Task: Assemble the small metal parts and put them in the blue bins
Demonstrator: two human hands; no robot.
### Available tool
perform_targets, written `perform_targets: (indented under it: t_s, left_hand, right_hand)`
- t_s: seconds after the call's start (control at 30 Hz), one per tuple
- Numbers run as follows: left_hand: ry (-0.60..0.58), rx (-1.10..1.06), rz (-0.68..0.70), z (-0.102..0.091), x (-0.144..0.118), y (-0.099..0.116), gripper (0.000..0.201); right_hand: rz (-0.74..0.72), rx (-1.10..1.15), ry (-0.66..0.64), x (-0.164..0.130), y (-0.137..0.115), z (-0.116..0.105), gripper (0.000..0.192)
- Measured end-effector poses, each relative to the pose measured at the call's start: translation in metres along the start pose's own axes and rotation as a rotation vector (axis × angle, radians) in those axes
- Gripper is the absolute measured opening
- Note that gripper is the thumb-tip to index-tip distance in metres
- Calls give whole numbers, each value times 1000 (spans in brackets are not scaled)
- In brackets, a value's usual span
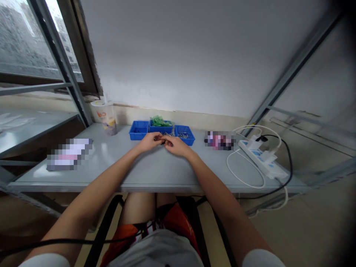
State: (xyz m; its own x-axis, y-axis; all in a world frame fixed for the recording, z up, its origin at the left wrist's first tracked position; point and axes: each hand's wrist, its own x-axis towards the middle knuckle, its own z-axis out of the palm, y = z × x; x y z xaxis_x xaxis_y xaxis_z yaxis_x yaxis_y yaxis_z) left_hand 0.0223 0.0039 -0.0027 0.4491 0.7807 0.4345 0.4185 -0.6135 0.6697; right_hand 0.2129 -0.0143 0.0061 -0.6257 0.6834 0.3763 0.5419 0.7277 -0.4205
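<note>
My left hand (150,141) and my right hand (175,145) meet over the middle of the table, just in front of the blue bins. The fingers of both are closed in a pinch around a small dark piece (163,142), too small and too covered to name. Behind the fingertips lie several shiny metal pieces (167,134), partly hidden by my hands. The left blue bin (135,137) holds a few dark bits. Green plastic packets (158,121) fill the middle blue bin (160,130). Small metal parts (183,135) lie in the right blue bin (189,142).
A plastic drink cup (107,116) with a straw stands at the back left. A blurred-out flat object (69,155) lies on the grey table (164,174) at left, another (219,141) at right. Beyond that, a white power strip (263,159) trails looping cables.
</note>
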Motion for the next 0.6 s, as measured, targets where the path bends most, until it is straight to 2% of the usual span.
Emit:
perform_targets:
  t_s: [0.33,0.6]
  left_hand:
    - [20,-62,-22,0,1,3,23]
    - [25,-34,-19,0,0,1,22]
  right_hand:
    - [16,20,64,-1,3,-4,29]
    - [56,51,57,-1,6,-5,25]
